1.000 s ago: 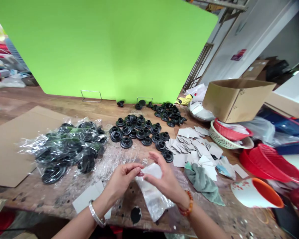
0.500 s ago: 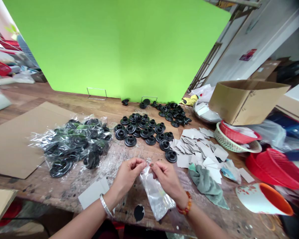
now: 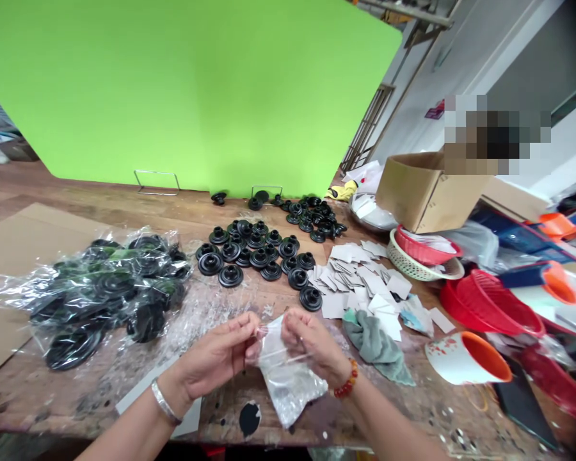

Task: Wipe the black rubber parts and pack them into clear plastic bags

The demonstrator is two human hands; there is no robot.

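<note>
Between my hands hangs a clear plastic bag [image 3: 288, 387], its lower part near the table's front edge. My left hand [image 3: 225, 349] pinches the bag's top left edge, thumb against fingertips. The top right edge is gripped by the curled fingers of my right hand [image 3: 312, 342]. Beyond my hands, several black round stepped discs with raised hubs [image 3: 259, 257] stand in a loose group. To the left lies a heap of bagged black discs [image 3: 110, 282]. Small grey cards [image 3: 365, 282] are scattered on the right, and a grey sheet [image 3: 189, 419] lies partly under my left wrist.
A green board [image 3: 196, 89] stands at the table's back. At right are a grey-green cloth [image 3: 381, 352], a white cup with orange inside [image 3: 446, 358], red baskets [image 3: 489, 304] and a cardboard box [image 3: 413, 192]. Flat cardboard [image 3: 33, 237] lies left. A blurred-out person [image 3: 504, 137] is behind the box.
My hands have drawn slightly apart at the bag's top, and the bag shows wider between them. The camera has turned to the right, and a person has come into view behind the box.
</note>
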